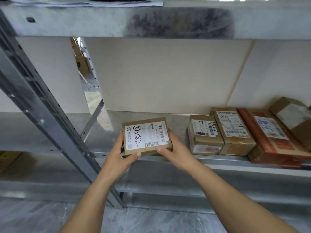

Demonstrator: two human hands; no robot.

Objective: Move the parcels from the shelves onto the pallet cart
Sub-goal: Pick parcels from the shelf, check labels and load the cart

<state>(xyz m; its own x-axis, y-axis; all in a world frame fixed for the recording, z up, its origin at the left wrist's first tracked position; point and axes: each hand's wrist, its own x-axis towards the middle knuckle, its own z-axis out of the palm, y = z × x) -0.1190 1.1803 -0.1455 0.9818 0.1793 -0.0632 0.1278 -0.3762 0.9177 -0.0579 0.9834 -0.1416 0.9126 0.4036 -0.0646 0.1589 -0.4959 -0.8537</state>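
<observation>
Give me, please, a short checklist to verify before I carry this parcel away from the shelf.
1. Grip: left hand and right hand hold the labelled parcel at its sides: ok.
2. Label faces up, readable: ok.
3. Gap to the neighbouring parcel: ok.
4. Parcel lifted off the shelf: cannot tell.
5. Pallet cart position: not in view, cannot tell.

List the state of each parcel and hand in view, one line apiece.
Labelled parcel: at the front edge of the shelf, label up, held between both hands.
Left hand: grips the parcel's left side.
Right hand: grips its right side.
Small parcel marked 1512: on the shelf, untouched.
Brown parcel: on the shelf, against its neighbours.
Red parcel: on the shelf, untouched.
Rightmost parcel: tilted against the red one.
</observation>
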